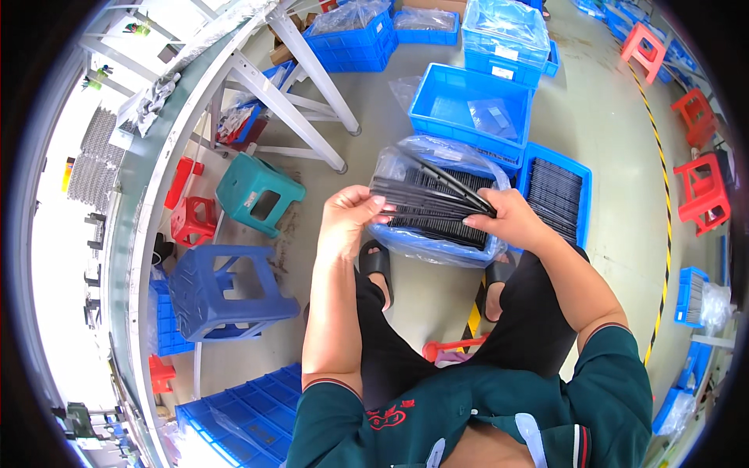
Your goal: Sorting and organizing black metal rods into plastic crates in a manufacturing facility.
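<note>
Between my two hands is a fanned bunch of long, thin black strips [425, 196]; what exactly they are I cannot make out. My left hand [353, 216] pinches their left ends between thumb and fingers. At the right ends, my right hand [507, 218] is closed around them, with one strip angled up and away from the others. Directly below lies a blue bin lined with a clear plastic bag [460, 256], holding rows of similar black strips [437, 231]. The bunch covers part of that bin's contents.
An open blue crate [445, 90] with a clear bag inside stands beyond the lined bin. Right of it, another blue bin [587, 210] holds dark strips. Teal [251, 175] and dark blue stools [211, 300] stand left, beside a long workbench [133, 234]. Red stools [706, 191] are far right.
</note>
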`<state>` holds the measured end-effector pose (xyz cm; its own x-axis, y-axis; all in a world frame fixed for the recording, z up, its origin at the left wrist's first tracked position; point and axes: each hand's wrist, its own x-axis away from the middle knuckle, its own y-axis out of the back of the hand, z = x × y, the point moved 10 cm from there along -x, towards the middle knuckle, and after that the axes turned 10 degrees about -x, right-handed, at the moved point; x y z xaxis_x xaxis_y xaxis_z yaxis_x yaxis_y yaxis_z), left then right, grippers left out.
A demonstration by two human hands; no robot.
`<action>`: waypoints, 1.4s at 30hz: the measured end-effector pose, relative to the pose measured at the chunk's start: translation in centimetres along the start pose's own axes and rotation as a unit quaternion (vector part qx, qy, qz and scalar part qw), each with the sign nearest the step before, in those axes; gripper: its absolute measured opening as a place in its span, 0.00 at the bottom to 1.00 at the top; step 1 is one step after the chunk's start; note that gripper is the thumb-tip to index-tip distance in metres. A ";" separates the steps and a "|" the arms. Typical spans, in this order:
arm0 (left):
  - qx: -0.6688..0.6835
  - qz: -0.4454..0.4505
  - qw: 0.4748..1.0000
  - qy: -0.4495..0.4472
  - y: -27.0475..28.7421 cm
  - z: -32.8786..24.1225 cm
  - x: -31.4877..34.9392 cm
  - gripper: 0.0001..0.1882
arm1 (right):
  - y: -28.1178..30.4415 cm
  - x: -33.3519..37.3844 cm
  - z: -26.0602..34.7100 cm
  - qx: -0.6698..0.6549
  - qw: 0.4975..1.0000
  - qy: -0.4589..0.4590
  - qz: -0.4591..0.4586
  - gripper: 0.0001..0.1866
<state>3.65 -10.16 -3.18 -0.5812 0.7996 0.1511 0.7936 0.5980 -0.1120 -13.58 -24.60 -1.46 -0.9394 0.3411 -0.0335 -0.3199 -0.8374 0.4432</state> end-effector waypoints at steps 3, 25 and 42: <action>0.007 0.037 0.999 0.026 -0.8 0.1 0.0 0.04 | -0.1 -0.1 -0.4 -0.011 1.000 -0.006 0.010 0.14; -0.048 -0.071 0.990 -0.116 2.2 -3.0 0.6 0.06 | -2.5 0.1 -2.9 -0.176 0.971 -0.149 0.058 0.10; -0.033 -0.034 0.995 -0.083 1.5 -2.3 0.6 0.06 | -1.8 -0.2 -2.5 -0.132 0.986 -0.095 0.031 0.10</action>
<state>4.91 -8.94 -1.00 -0.6512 0.7589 -0.0090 0.7585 0.6503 -0.0421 -13.09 -24.23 -4.51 -0.9264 0.3382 0.1656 -0.3068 -0.9328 0.1890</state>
